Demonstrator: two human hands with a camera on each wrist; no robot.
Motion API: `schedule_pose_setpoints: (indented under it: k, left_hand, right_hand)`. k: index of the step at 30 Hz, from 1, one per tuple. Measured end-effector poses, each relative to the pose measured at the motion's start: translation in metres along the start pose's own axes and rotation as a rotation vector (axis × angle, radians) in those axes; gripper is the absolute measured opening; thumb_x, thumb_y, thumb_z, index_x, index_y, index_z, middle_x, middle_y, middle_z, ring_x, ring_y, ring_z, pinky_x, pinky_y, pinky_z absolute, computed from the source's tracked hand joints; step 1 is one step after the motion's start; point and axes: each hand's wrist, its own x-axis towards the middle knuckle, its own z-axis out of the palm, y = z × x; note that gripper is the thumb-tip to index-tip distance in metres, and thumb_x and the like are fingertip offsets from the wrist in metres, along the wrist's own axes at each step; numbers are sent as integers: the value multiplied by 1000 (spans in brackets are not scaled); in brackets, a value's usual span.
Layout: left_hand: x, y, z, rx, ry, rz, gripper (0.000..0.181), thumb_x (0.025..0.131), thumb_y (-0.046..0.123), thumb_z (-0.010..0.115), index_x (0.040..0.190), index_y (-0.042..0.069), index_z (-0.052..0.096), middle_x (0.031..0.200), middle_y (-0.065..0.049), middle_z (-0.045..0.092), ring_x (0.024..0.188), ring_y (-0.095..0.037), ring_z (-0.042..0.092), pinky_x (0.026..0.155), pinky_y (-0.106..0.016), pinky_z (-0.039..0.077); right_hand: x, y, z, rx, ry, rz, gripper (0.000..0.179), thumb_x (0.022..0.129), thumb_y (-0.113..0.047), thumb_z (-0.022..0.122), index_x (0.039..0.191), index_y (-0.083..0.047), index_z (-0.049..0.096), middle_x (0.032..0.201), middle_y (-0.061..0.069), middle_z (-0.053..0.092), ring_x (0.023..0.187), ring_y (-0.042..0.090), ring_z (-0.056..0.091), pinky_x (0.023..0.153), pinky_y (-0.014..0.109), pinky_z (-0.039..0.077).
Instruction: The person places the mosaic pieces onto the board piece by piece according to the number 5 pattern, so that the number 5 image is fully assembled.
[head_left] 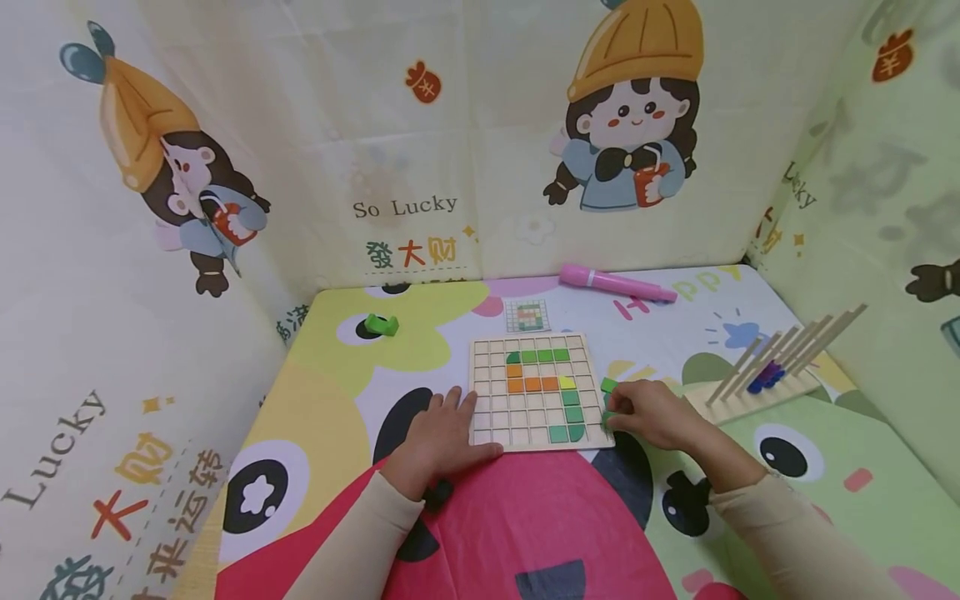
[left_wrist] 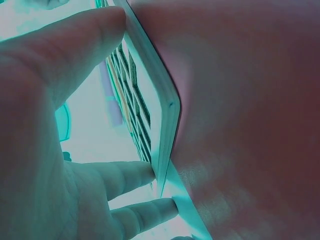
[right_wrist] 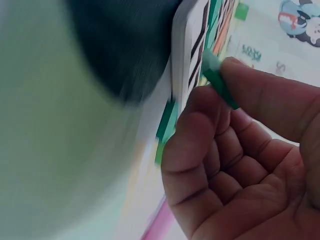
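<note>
A square wooden grid board [head_left: 491, 417] lies on the printed cloth, with green, orange and yellow tiles [head_left: 532, 383] set in some of its cells. My left hand [head_left: 442, 433] rests at the board's near left corner, its fairly straight fingers and thumb touching the edges. Just past the board's right side, my right hand [head_left: 652, 412] pinches a small green tile [right_wrist: 220, 82] between thumb and index finger. Loose green tiles [right_wrist: 167, 120] lie beside the board's edge, close to that hand. In the left wrist view the board's wooden rim [left_wrist: 167, 105] shows between thumb and fingers.
Behind the board lies a small pattern card [head_left: 528, 316], with a pink marker-like stick [head_left: 618, 283] farther back. A wooden peg stand [head_left: 750, 402] with blue and purple pieces stands at right. Green pieces [head_left: 381, 325] sit at back left. Printed cloth walls [head_left: 517, 242] enclose the table.
</note>
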Motion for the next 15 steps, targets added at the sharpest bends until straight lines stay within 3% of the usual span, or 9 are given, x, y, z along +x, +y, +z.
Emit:
schedule_pose_setpoints:
  k: [5, 15]
  left_hand:
    - [0, -1, 1, 4, 9, 0, 102, 82, 69, 70, 159, 10, 40, 160, -18, 41, 143, -41, 41, 101, -55, 54]
    - [1, -1, 4, 23, 8, 4, 102, 83, 71, 68, 160, 11, 39, 161, -17, 40, 144, -41, 41, 101, -53, 54]
  right_hand:
    - [14, -11, 10, 89, -40, -27, 9, 90, -13, 77, 89, -12, 68, 77, -7, 64, 71, 9, 55, 65, 27, 46]
    - [37, -36, 25, 120, -87, -81, 9, 91, -15, 76, 88, -14, 68, 75, -7, 64, 71, 8, 56, 69, 28, 47]
